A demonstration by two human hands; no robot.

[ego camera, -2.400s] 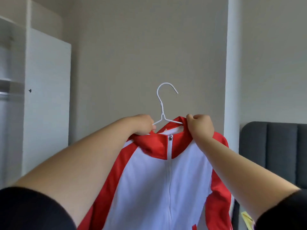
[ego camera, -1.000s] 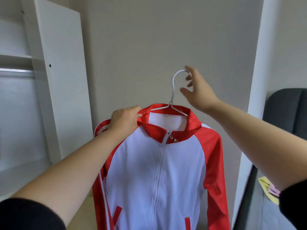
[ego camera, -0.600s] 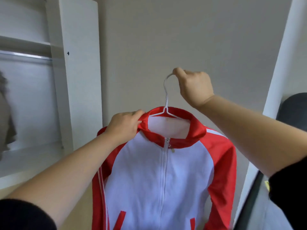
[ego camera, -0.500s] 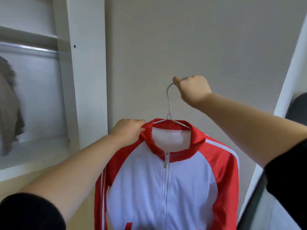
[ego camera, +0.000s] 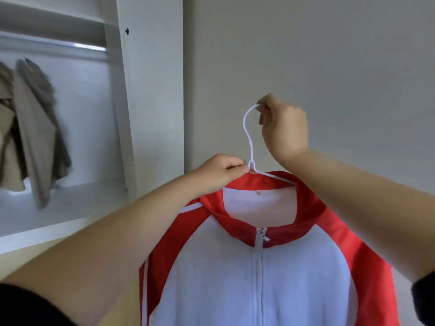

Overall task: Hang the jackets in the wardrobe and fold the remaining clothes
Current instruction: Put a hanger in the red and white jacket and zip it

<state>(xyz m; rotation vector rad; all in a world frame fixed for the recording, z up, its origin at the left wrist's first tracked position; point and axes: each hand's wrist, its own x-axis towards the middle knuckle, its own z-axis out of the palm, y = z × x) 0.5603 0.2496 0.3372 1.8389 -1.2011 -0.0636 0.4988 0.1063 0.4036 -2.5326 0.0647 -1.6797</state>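
I have the red-and-white jacket (ego camera: 235, 278) on a hanger (ego camera: 247, 135), just right of the wardrobe (ego camera: 150, 90). My right hand (ego camera: 284, 130) pinches the hook's top in its fingers. My left hand (ego camera: 219, 172) pinches the jacket collar by the hanger's neck. The collar tab is too small to read. Inside the wardrobe hangs a beige coat (ego camera: 35, 128).

Your jacket (ego camera: 211, 278) has a white body and zip, red collar and sleeves, white shoulder stripes. Its hanger (ego camera: 250, 149) is white. At nine o'clock, a khaki coat (ego camera: 35, 128) in a white wardrobe (ego camera: 153, 90).
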